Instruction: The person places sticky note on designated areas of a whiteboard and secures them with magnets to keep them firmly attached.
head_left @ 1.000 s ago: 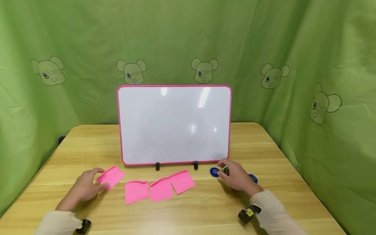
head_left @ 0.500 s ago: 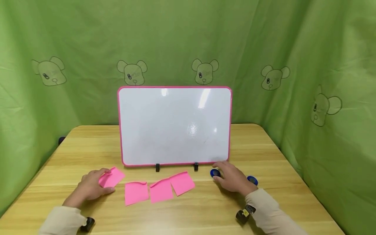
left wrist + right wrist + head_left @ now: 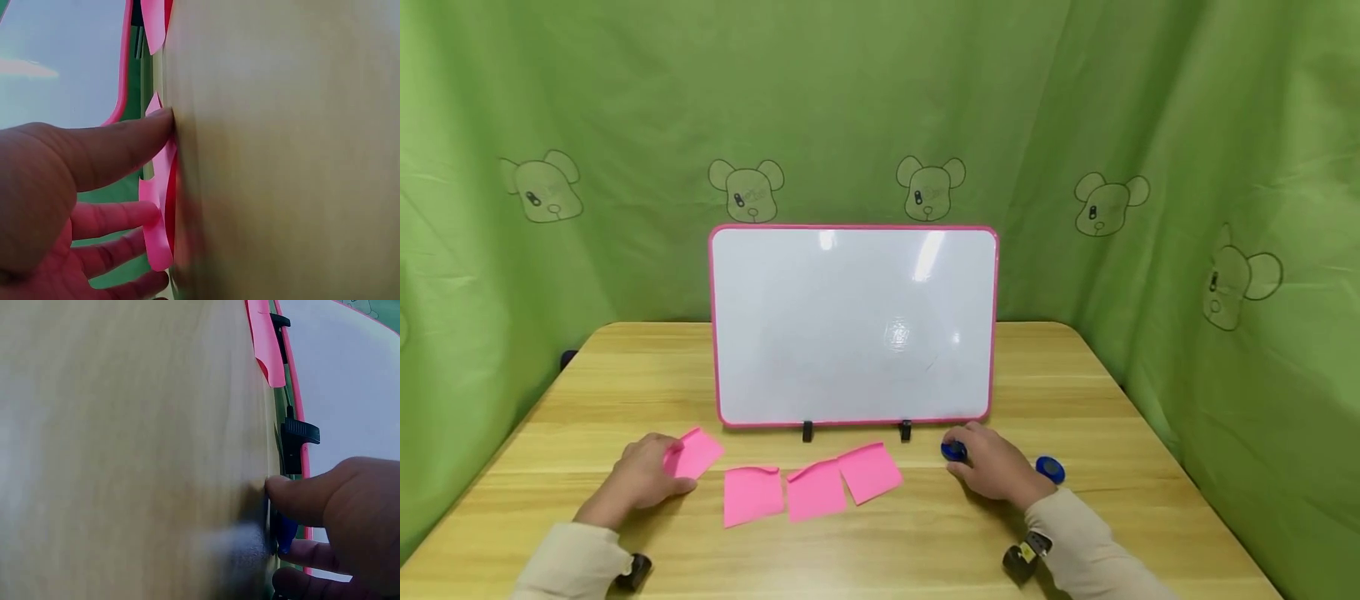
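Observation:
My left hand [image 3: 643, 472] rests at the leftmost pink sticky note [image 3: 698, 454]. In the left wrist view its index finger [image 3: 147, 214] touches the note's curled part, while the thumb [image 3: 147, 134] lies extended against the other side, well apart. My right hand [image 3: 996, 467] pinches a round blue magnet [image 3: 953, 451] by its edge, low over the table in front of the whiteboard's right corner. The right wrist view shows the magnet [image 3: 286, 532] between thumb and index finger. Right of that hand's wrist lies a second blue magnet [image 3: 1050, 469] with a grey centre.
A whiteboard [image 3: 850, 333] with a pink frame stands upright on black feet [image 3: 807, 431] at the back of the wooden table [image 3: 880, 550]. Three more pink sticky notes, with curled top edges, lie before it, the middle one [image 3: 816, 493] between two others. A green curtain [image 3: 842, 100] hangs behind.
My left hand has moved right and forward onto the note. The right hand has closed on the blue magnet, now tilted, and covers the small green piece seen earlier.

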The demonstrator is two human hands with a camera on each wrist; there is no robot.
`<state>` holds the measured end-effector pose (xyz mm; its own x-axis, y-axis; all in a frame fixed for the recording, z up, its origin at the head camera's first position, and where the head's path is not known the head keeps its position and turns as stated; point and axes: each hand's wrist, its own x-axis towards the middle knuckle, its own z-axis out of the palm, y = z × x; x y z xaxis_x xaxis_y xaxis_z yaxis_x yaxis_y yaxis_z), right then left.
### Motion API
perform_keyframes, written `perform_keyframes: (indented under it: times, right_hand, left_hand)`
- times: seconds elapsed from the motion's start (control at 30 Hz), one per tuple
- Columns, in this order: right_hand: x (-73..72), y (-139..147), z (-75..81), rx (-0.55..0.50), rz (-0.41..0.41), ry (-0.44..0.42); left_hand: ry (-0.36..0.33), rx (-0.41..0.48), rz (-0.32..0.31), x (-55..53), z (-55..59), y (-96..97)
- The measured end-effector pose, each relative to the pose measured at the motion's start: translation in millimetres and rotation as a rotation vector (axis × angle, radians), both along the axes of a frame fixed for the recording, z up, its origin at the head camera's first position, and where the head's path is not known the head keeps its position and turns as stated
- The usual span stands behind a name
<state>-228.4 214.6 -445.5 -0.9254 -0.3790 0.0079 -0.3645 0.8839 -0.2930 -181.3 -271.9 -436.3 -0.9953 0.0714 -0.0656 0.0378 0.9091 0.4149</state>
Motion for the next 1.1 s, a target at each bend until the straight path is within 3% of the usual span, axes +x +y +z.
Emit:
perform_keyframes:
  times: [0.3, 0.53, 0.87, 1.1]
  right_hand:
    - [0.2, 1, -1.1, 0.015, 0.027, 0.024]
    - [-2.4, 0, 0.2, -0.011, 0.03, 0.052]
    - [-4.4, -1, 0.0, -0.089, 0.033, 0.087]
    - [-10.3, 3, 6.3, -0.148, 0.021, 0.118]
  left_hand:
    - [0.038, 0.022, -0.033, -1.9, -3.8, 2.1]
    - [0.055, 0.064, 0.009, -1.5, -0.3, 0.9]
    - [0.175, 0.102, 0.026, 1.8, -0.1, -0.1]
    - [0.238, 0.125, 0.041, -1.9, 2.5, -2.1]
